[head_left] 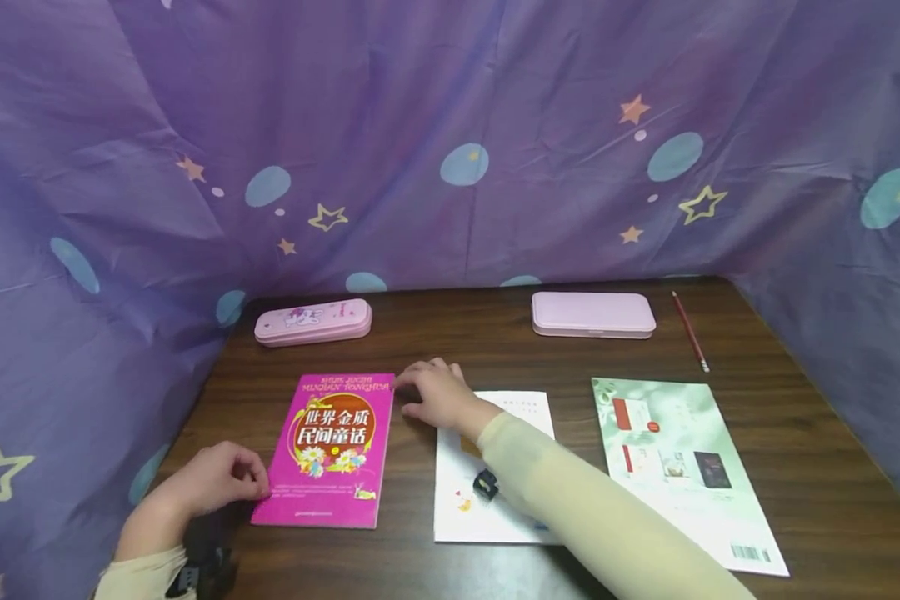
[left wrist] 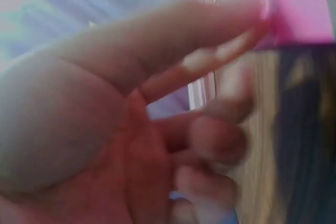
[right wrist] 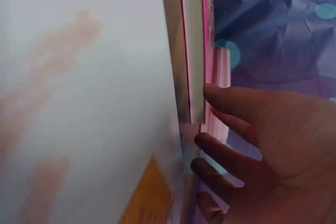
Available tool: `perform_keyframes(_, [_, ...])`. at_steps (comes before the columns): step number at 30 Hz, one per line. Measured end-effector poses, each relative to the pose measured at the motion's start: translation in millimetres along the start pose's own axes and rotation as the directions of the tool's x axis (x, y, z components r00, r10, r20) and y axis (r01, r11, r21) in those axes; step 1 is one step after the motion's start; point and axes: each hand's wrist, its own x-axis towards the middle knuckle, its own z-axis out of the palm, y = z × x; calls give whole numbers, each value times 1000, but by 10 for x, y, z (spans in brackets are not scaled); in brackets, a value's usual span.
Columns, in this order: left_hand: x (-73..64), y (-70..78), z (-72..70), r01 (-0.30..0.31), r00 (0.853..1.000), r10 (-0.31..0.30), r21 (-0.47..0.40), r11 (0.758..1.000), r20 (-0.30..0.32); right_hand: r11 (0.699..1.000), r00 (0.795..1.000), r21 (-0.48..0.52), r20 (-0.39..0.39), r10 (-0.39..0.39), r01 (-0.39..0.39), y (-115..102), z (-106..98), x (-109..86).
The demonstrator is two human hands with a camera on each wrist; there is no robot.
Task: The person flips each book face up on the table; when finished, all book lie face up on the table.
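A pink storybook with white Chinese characters lies on the dark wooden table, its cover up. At its lower left edge is my left hand; in the left wrist view the tips of its thumb and index finger meet on the pink corner. The other fingers are loosely bent and blurred. My right hand reaches to the book's upper right edge. In the right wrist view a fingertip touches the book's edge, and the other fingers are spread. A white book lies under my right forearm, partly hidden.
A pale green booklet with a barcode lies at the right. Behind stand a pink pencil case with a cartoon print and a plain pink pencil case. A red pencil lies at the back right. A purple curtain surrounds the table.
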Motion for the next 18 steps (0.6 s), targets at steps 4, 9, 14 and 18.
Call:
perform_keyframes(4, [107,192,-4,72,984,-57,83,994,-167,1000,1000,-2,-21,21,-21,59,-98,-193])
perform_keyframes(9, [294,454,66,54,962,-36,60,997,-272,998,997,-44,-63,38,-41,175,-209,-430])
perform_keyframes(14, [458,673,225,-21,934,31,33,999,-355,996,996,-79,-79,39,-45,343,-278,-655])
perform_keyframes(18, [540,846,358,-46,935,43,1,999,-351,993,995,-104,-81,54,-62,502,-334,-835])
